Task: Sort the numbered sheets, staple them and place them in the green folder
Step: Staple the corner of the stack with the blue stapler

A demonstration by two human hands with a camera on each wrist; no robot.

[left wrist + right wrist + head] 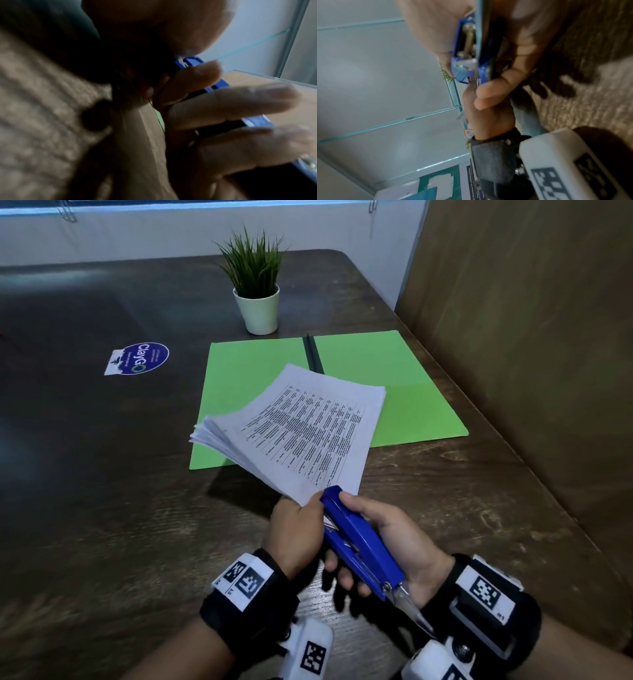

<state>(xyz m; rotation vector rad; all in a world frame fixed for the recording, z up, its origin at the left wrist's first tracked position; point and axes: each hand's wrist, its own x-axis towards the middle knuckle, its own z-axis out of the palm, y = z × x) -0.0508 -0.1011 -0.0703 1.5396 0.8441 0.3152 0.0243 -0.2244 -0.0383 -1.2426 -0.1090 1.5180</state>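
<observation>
A stack of printed sheets point(301, 426) is lifted off the table, its far end fanning out over the open green folder point(418, 409). My left hand point(294, 532) pinches the stack's near corner. My right hand point(394, 539) grips a blue stapler point(359, 542), thumb on top and fingers underneath. The stapler's mouth sits over that same corner, right beside my left hand. In the right wrist view the stapler point(465, 54) appears close up, with my left hand point(488, 119) just below it. The left wrist view is blurred, showing fingers wrapped round the blue stapler point(193, 60).
A small potted plant point(257, 299) stands behind the folder. A round blue sticker point(140, 358) lies on the dark wooden table point(102, 491) to the left. A wooden partition point(531, 354) borders the table's right edge.
</observation>
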